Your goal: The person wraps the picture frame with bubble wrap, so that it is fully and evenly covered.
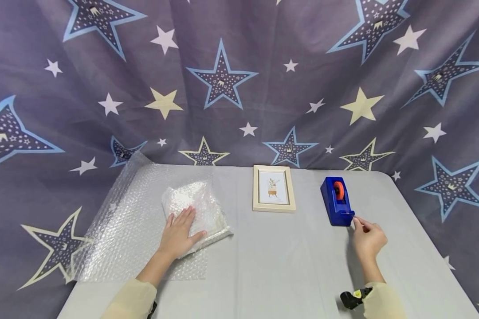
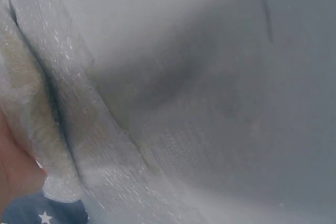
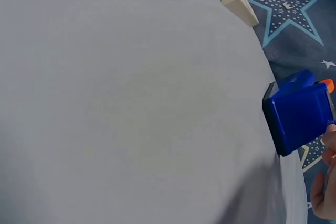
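Observation:
A bundle in bubble wrap (image 1: 207,204) lies at the left, and my left hand (image 1: 179,235) rests flat on it with fingers spread. What the wrap encloses is blurred by the plastic. In the left wrist view, the wrapped edge (image 2: 31,103) shows beside part of the hand (image 2: 18,166). On the right stands a blue tape dispenser (image 1: 335,206) with an orange-cored roll (image 1: 339,190). My right hand (image 1: 369,239) pinches the tape at the dispenser's front cutting edge; the clear strip itself hardly shows. The right wrist view has the dispenser (image 3: 299,114) and fingertips at its edge.
A loose sheet of bubble wrap (image 1: 119,230) spreads under the bundle and over the table's left edge. A light wooden picture frame (image 1: 274,207) lies at the back middle of the grey table (image 1: 283,266). Behind hangs a star-patterned curtain (image 1: 239,119).

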The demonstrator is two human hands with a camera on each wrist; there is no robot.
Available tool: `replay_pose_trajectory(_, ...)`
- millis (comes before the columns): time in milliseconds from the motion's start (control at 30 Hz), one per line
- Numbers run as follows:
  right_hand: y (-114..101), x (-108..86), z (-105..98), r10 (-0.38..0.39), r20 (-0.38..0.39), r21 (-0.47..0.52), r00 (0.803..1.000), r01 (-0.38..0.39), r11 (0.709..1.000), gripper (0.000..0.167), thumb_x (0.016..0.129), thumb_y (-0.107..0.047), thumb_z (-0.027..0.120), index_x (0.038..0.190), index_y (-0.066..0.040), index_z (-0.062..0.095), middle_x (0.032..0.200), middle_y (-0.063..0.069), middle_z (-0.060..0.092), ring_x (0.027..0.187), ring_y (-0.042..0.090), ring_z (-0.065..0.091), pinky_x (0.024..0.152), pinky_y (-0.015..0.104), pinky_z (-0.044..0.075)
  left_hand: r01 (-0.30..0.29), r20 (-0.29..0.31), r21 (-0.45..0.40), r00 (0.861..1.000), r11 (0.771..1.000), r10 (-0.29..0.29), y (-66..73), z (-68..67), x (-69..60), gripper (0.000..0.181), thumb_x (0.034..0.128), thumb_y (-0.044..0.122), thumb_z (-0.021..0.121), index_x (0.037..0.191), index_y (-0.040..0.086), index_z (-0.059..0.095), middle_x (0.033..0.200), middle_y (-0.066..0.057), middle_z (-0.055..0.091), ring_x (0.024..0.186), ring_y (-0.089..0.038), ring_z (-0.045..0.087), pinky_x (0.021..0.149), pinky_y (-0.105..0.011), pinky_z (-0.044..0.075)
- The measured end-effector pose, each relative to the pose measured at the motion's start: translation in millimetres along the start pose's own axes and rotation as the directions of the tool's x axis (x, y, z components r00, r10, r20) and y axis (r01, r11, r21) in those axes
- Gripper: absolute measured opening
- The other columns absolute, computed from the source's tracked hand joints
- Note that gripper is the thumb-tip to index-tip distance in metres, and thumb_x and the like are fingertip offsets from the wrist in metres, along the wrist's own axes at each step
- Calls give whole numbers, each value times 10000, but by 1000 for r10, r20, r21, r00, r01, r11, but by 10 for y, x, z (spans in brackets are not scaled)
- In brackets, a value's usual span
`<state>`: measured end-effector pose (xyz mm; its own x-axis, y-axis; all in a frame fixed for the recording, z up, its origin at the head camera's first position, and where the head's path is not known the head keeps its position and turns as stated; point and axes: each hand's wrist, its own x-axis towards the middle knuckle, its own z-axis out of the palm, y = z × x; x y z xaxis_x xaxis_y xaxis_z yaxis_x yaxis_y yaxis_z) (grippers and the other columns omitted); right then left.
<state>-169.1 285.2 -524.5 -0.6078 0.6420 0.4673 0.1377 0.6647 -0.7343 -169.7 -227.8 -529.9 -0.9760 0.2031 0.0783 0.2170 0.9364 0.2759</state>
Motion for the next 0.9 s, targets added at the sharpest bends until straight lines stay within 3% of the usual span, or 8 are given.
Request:
replay_pose_trajectory(133,-25,36,-92,115,0,53,993,-115,992,142,826,-121,733,879,7,768,536,-68,591,494,-229,286,525,48,239,-2,3,4,1000,1000,2,7,10,9,846,892,587,518,1493,31,306,1585,-131,277,1467,-354,271,1215,-591,73)
replay_pose_trajectory(233,-114,60,-169,242,97,155,965,-255,955,198,860,-186,709,950,-19,766,510,-307,487,484,-186,380,492,35,315,0,7,1,1000,1000,0,6,12,11,848,890,588,521,1494,32,305,1585,-130,277,1467,-353,271,1216,-589,73)
replay_pose_trajectory(400,-372,50,-261,335,410,349,848,-485,802,182,896,-199,673,1055,-160,753,628,-286,602,564,-84,504,538,60,432,-2,6,6,1000,1000,2,0,15,17,843,892,583,521,1492,30,310,1585,-129,279,1467,-351,272,1213,-593,81)
replay_pose_trajectory(500,-568,17,-249,279,581,404,764,-569,717,206,912,-161,653,1075,-250,741,738,-231,649,640,-47,547,616,81,489,-1,0,7,1000,1000,1,-13,6,14,842,891,580,524,1491,28,312,1584,-129,281,1467,-351,273,1212,-594,83)
replay_pose_trajectory(600,-730,-34,-179,153,692,444,706,-583,681,234,931,-145,626,1105,-268,722,774,-198,630,673,-29,549,640,105,502,-2,-2,1,1000,1000,2,-18,4,13,841,892,580,525,1491,31,312,1583,-129,283,1467,-349,274,1213,-593,81)
replay_pose_trajectory(700,-867,-99,-62,32,752,462,658,-563,685,288,947,-151,601,1225,-179,670,780,-178,603,677,-12,525,640,121,492,-1,9,-7,1000,1000,1,-15,8,13,848,893,592,516,1498,38,299,1589,-123,269,1473,-343,263,1218,-586,68)
replay_pose_trajectory(800,-1003,-173,92,-60,794,439,605,-502,745,396,964,-162,577,1346,-61,557,801,-181,605,688,-10,518,658,136,493,2,16,-6,1000,1000,-2,-12,5,10,853,894,601,506,1501,40,292,1592,-122,260,1476,-343,254,1219,-585,59)
replay_pose_trajectory(900,-1141,-244,248,-131,835,403,534,-431,807,448,969,-138,563,1386,5,481,840,-159,612,730,3,530,672,143,485,4,14,-6,1000,1000,-4,3,12,13,850,893,594,512,1499,39,295,1590,-126,265,1473,-348,258,1218,-587,62)
